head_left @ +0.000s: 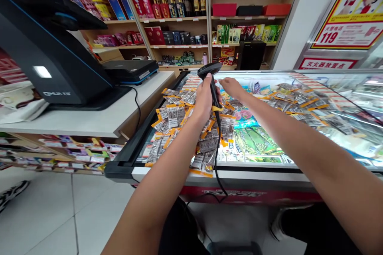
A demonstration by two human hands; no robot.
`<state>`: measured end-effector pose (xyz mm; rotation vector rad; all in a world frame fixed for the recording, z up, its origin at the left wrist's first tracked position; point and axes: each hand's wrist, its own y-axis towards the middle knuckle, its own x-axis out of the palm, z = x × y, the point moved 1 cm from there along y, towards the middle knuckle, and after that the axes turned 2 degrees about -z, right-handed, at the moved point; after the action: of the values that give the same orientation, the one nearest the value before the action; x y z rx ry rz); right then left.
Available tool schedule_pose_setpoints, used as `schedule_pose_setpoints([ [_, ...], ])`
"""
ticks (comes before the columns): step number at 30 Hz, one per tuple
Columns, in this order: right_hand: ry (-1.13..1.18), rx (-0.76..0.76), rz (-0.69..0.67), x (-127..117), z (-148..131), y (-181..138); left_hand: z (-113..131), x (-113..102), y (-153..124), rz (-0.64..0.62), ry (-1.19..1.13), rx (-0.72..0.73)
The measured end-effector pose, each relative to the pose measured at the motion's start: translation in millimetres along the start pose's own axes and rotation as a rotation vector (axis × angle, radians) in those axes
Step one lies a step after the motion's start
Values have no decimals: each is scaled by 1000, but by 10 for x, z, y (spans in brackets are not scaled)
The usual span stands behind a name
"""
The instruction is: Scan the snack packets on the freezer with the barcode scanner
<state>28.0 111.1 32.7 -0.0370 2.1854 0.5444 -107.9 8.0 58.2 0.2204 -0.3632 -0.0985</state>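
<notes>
My left hand is wrapped round the handle of a black barcode scanner, held upright above a glass-topped chest freezer. From the yellow-trimmed base of the handle a black cable hangs down over the freezer's front edge. Just right of the scanner, my right hand has its fingers curled in; whatever they may hold is hidden. Small clear snack packets with orange ends lie heaped on the glass under and left of my hands. A second heap of similar packets lies farther right, beyond my right forearm.
To the left stands a white counter with a dark checkout terminal and a flat black device. Shelves of bottles and boxes line the back. Bagged goods show through the glass. A shoe is at far left.
</notes>
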Motion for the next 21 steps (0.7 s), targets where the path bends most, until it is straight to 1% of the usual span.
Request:
schedule_pose_setpoints([
  [1,-72,53,-85,-95,89,-33,11,-4,-6,5,2,-7],
  [3,-219,151,-308,-261,261,-157,21,-11,-18,-3,-11,-11],
  [5,-308,170,-477,-387,394,-319,18,-16,-22,-18,-29,-1],
  [7,-342,128,-544,-465,474,-466,6,-20,-22,-23,-37,5],
  [9,-337,58,-534,-506,503,-559,-3,-20,-22,-29,-36,9],
  [11,-309,12,-481,-540,500,-591,-6,-14,-25,-34,-26,9],
  [13,-282,-7,-390,-600,484,-586,-4,-3,-33,-39,-3,3],
  [15,-251,6,-253,-696,470,-576,-2,12,-42,-56,22,-12],
  [17,-168,37,-68,-807,467,-594,-5,34,-54,-109,38,-25],
  [19,33,70,126,-892,483,-658,-19,63,-74,-196,51,-25],
  [21,310,70,294,-926,524,-764,-46,100,-105,-304,67,-20],
])
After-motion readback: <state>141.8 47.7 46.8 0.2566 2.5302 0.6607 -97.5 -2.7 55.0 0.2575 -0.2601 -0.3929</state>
